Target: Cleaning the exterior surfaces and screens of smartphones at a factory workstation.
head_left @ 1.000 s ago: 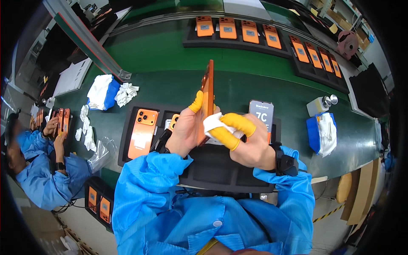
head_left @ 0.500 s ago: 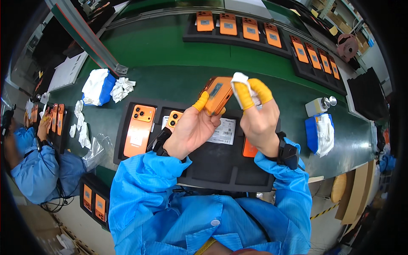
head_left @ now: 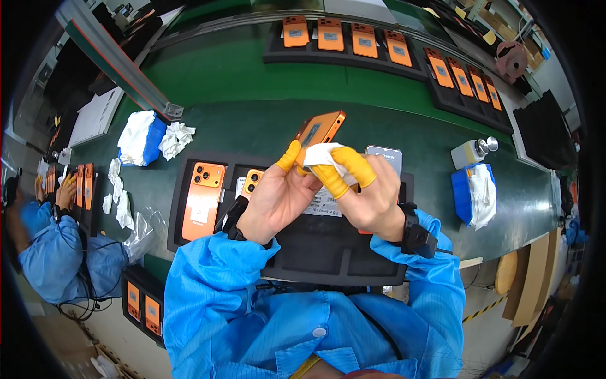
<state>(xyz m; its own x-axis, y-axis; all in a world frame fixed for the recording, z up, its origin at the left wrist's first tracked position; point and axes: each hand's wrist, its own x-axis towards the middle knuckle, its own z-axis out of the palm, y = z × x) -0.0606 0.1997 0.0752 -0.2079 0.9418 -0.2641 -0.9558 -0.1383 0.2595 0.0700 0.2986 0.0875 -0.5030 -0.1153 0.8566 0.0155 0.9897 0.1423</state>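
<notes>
Orange phone (head_left: pixel 328 126) up, tilted, near black tray's (head_left: pixel 309 256) far edge! Left hand (head_left: pixel 271 202) pinching phone; right hand's (head_left: pixel 372 199) 2 yellow-covered fingers pinching white cloth (head_left: pixel 323 153) at near end. Best: steady grip, light pressure.

This was a factory workshop: a long green bench (head_left: pixel 240 120) ran across, black trays (head_left: pixel 274 52) of matching orange phones (head_left: pixel 330 36) lay from twelve to two o'clock, blue bins (head_left: pixel 462 199) of white cloths (head_left: pixel 483 196) stood at ten and three, a blue-clad co-worker (head_left: pixel 69 256) handled phones at nine, and cartons (head_left: pixel 507 35) stood at two.
</notes>
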